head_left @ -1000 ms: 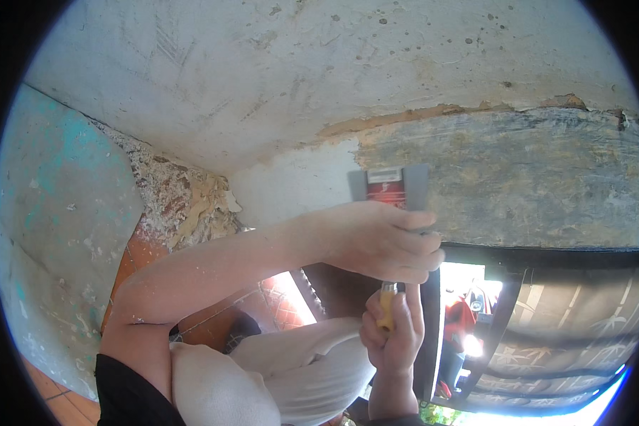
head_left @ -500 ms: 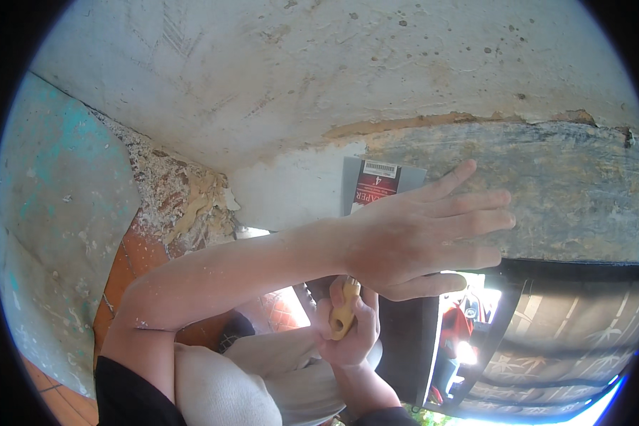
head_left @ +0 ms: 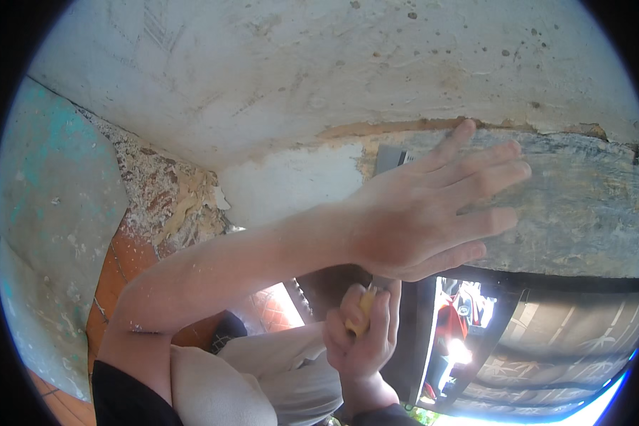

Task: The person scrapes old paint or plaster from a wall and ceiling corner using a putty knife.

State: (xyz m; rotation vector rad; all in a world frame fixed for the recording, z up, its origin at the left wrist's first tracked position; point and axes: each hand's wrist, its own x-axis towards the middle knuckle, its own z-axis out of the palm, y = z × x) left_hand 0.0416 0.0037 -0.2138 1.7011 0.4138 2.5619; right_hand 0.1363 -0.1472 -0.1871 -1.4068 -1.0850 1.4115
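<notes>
My left arm reaches across from the lower left. My left hand (head_left: 444,202) is open, fingers spread out toward the right, over a grey, paint-stripped band of wall (head_left: 575,206). Below it, my right hand (head_left: 362,330) is closed around the yellow handle of a scraper (head_left: 388,158). The scraper's wide metal blade lies close to the wall, mostly hidden behind my left hand. Only a corner with part of a label shows above the wrist. Whether my left palm touches the blade, I cannot tell. White paint (head_left: 291,181) remains on the band left of the blade.
Above runs a stained pale wall (head_left: 263,64) with a broken brownish edge. Crumbled plaster (head_left: 170,202) fills the corner at left, beside a turquoise-flecked wall (head_left: 57,234). Orange floor tiles (head_left: 121,263) lie below. A bamboo-patterned curtain (head_left: 561,348) hangs at lower right.
Both hands and the scraper have shifted right, the left hand a little upward. The right hand's fingers now cover more of the handle. Less of the blade and label shows.
</notes>
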